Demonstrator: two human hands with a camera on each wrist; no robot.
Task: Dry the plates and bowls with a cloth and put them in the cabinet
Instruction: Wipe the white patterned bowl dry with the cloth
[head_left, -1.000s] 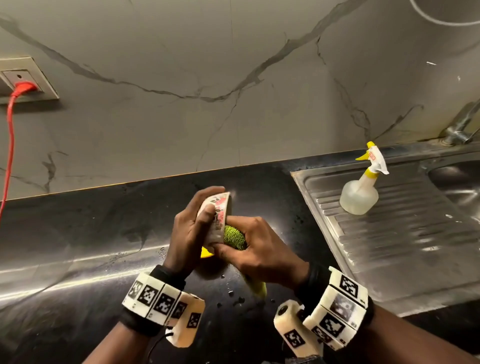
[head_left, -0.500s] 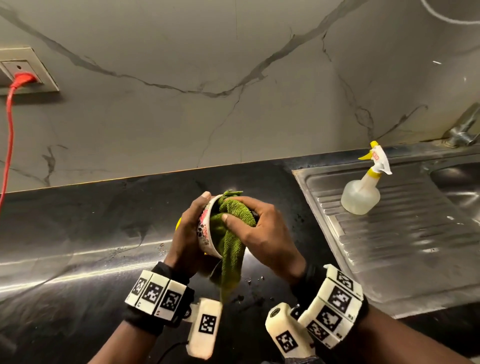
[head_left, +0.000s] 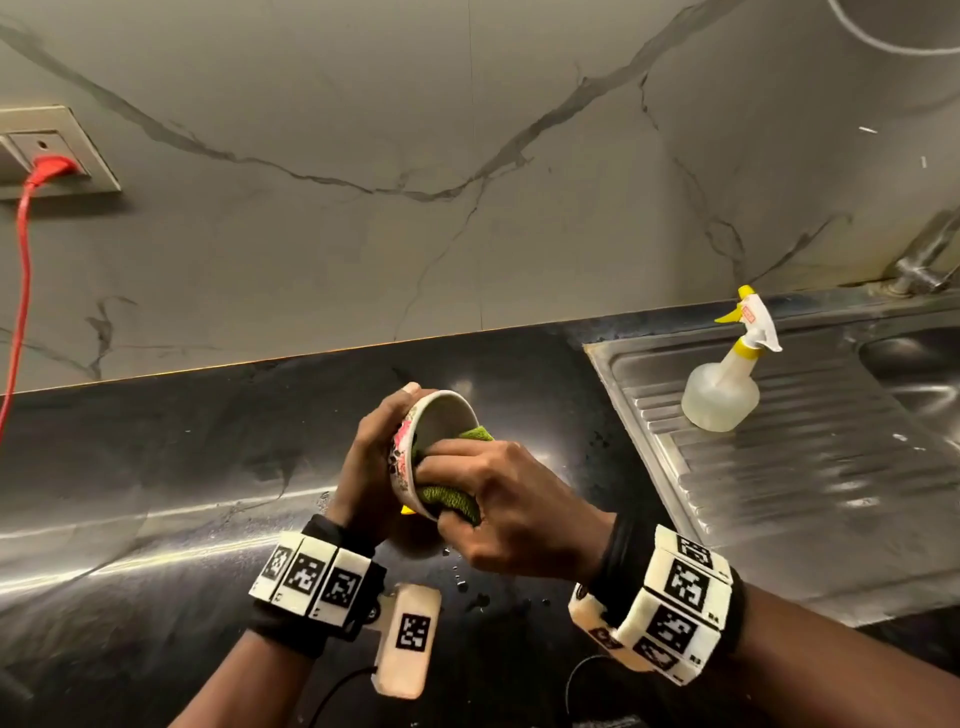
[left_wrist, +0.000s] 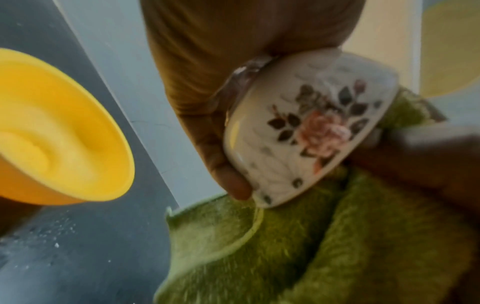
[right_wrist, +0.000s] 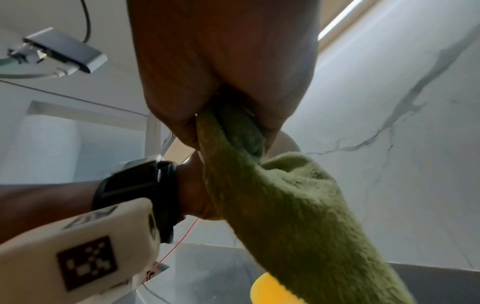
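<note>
The left hand (head_left: 375, 457) grips a flowered bowl (head_left: 415, 452) tipped on its side above the black table (head_left: 156, 467), mouth toward 3 o'clock. The right hand (head_left: 511, 512) has its fingers (head_left: 447, 462) curled round a green cloth (head_left: 452, 501), pressing it into the bowl. A yellow bowl (left_wrist: 59, 133) sits beneath. A spray bottle (head_left: 722, 387) stands at 2 o'clock on the drainer (head_left: 831, 493).

Black countertop (head_left: 171, 467) bears a yellow bowl (left_wrist: 59, 131), seemingly, and droplets.

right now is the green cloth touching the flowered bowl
Touching. The head view shows the right hand pressing the green cloth into the flowered bowl, which the left hand grips.
</note>
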